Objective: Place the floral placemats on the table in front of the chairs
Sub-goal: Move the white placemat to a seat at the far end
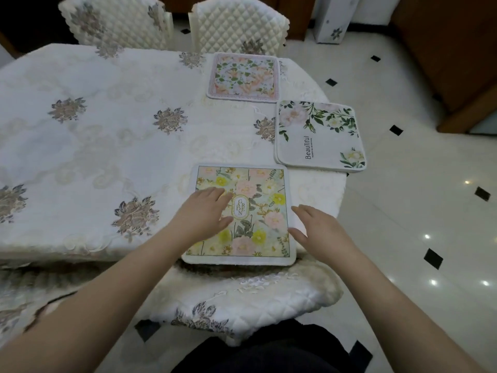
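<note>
Head view. Yellow-and-pink floral placemat (239, 214), square, white border, oval "GARDEN" label at centre, lies flat at the near table (107, 146) edge, in front of the near quilted chair (242, 300). Left hand (207, 214) rests flat on it, fingers straight. Right hand (320, 230) at its right edge, fingers relaxed, gripping nothing. "Beautiful" placemat (320, 135), white with green leaves, overhangs the right table end. Pink-bordered placemat (243, 76) lies before the far chair (239, 25).
</note>
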{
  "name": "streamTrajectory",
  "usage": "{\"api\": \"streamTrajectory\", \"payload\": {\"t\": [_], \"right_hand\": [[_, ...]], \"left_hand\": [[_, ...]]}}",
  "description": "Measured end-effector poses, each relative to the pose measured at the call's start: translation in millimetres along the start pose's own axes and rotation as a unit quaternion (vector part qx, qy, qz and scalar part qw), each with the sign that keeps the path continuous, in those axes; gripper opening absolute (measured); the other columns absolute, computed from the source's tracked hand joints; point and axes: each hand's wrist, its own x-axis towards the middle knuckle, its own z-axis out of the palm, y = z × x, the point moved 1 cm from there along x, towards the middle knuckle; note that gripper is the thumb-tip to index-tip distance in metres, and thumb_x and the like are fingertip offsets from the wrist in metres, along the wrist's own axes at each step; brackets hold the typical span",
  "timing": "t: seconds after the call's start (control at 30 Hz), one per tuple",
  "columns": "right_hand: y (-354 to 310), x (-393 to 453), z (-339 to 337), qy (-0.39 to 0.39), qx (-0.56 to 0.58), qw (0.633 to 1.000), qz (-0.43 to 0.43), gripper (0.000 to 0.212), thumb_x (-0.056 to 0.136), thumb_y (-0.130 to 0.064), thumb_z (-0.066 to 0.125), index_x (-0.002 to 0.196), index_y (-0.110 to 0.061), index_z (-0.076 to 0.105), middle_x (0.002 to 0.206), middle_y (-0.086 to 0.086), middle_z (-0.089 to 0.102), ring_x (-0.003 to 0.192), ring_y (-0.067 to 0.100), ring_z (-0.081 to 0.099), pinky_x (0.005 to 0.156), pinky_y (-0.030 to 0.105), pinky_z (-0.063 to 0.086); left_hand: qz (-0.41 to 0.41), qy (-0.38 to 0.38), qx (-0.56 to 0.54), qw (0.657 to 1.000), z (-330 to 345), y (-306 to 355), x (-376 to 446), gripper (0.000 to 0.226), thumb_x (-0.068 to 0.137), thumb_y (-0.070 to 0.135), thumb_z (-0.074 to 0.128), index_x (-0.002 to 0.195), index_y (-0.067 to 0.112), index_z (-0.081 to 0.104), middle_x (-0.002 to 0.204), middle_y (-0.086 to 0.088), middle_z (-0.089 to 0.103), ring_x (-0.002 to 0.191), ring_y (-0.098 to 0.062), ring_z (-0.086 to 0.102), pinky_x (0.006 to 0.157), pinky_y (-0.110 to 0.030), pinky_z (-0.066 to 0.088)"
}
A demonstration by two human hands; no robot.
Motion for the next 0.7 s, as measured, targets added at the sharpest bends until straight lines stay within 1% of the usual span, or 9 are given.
{"api": "streamTrajectory", "payload": {"t": [0.1, 0.27, 0.33, 0.4, 0.47, 0.53, 0.57, 0.6, 0.7], "right_hand": [[3, -18, -7, 0.038, -0.001, 0.999, 0.026, 0.059, 0.102, -0.045, 0.036, 0.155, -0.021, 0.022, 0.161, 0.002, 0.024, 0.146, 0.019, 0.024, 0.116, 0.034, 0.019], [27, -39, -12, 0.084, 0.012, 0.993, 0.086, 0.056, 0.103, -0.045, 0.028, 0.154, -0.022, 0.025, 0.16, 0.002, 0.026, 0.145, 0.019, 0.027, 0.116, 0.035, 0.02], [38, -48, -13, 0.089, 0.02, 0.99, 0.108, 0.06, 0.1, -0.049, 0.023, 0.153, -0.022, 0.027, 0.159, 0.004, 0.03, 0.144, 0.021, 0.031, 0.115, 0.037, 0.023], [48, -56, -14, 0.106, 0.033, 0.986, 0.122, 0.073, 0.09, -0.053, 0.013, 0.151, -0.019, 0.034, 0.154, 0.007, 0.038, 0.138, 0.025, 0.04, 0.111, 0.04, 0.03], [60, -63, -13, 0.125, 0.04, 0.983, 0.129, 0.071, 0.089, -0.049, 0.017, 0.145, -0.014, 0.044, 0.147, 0.011, 0.048, 0.131, 0.029, 0.049, 0.106, 0.043, 0.038], [74, -69, -13, 0.137, 0.046, 0.98, 0.137, 0.068, 0.091, -0.046, 0.021, 0.142, -0.012, 0.048, 0.143, 0.012, 0.052, 0.128, 0.03, 0.052, 0.104, 0.043, 0.04], [82, -72, -12, 0.136, 0.049, 0.979, 0.142, 0.069, 0.09, -0.047, 0.019, 0.144, -0.013, 0.046, 0.146, 0.012, 0.049, 0.131, 0.029, 0.049, 0.106, 0.043, 0.037], [90, -75, -11, 0.135, 0.05, 0.979, 0.145, 0.072, 0.089, -0.049, 0.014, 0.147, -0.014, 0.042, 0.15, 0.011, 0.044, 0.135, 0.028, 0.044, 0.11, 0.042, 0.033], [118, -82, -7, 0.123, 0.06, 0.979, 0.152, 0.081, 0.084, -0.054, 0.001, 0.153, -0.02, 0.027, 0.159, 0.005, 0.028, 0.145, 0.024, 0.029, 0.116, 0.037, 0.02]], "left_hand": [[0.023, 0.024, -0.013, 0.999, -18, 32, 5, 0.066, 0.101, 0.054, 0.032, 0.157, 0.023, 0.016, 0.164, -0.005, 0.019, 0.15, -0.024, 0.015, 0.121, -0.041, 0.013], [0.066, 0.055, -0.009, 0.996, -44, 74, 20, 0.064, 0.101, 0.055, 0.028, 0.157, 0.025, 0.015, 0.164, -0.003, 0.016, 0.151, -0.023, 0.013, 0.12, -0.039, 0.01], [0.084, 0.053, -0.007, 0.995, -50, 86, 25, 0.065, 0.101, 0.057, 0.028, 0.157, 0.025, 0.015, 0.164, -0.002, 0.015, 0.151, -0.023, 0.012, 0.12, -0.04, 0.01], [0.098, 0.047, -0.008, 0.994, -54, 97, 32, 0.067, 0.1, 0.06, 0.025, 0.157, 0.026, 0.013, 0.164, -0.001, 0.014, 0.151, -0.022, 0.011, 0.121, -0.04, 0.01], [0.103, 0.043, -0.009, 0.994, -56, 110, 39, 0.071, 0.097, 0.064, 0.018, 0.157, 0.027, 0.012, 0.165, 0.0, 0.013, 0.151, -0.022, 0.009, 0.121, -0.04, 0.008], [0.111, 0.046, -0.007, 0.993, -58, 125, 46, 0.083, 0.087, 0.07, 0.0, 0.157, 0.028, 0.013, 0.165, 0.0, 0.014, 0.151, -0.021, 0.011, 0.121, -0.04, 0.008], [0.114, 0.047, -0.006, 0.992, -59, 134, 50, 0.089, 0.081, 0.068, -0.005, 0.157, 0.028, 0.016, 0.164, 0.0, 0.017, 0.151, -0.022, 0.014, 0.121, -0.04, 0.009], [0.116, 0.054, -0.009, 0.992, -61, 144, 54, 0.089, 0.08, 0.066, -0.005, 0.156, 0.026, 0.022, 0.163, -0.002, 0.022, 0.15, -0.024, 0.019, 0.12, -0.041, 0.013], [0.118, 0.09, -0.012, 0.989, -64, 175, 67, 0.074, 0.09, 0.058, 0.016, 0.146, 0.021, 0.045, 0.148, -0.008, 0.049, 0.136, -0.03, 0.046, 0.111, -0.047, 0.034]]}}
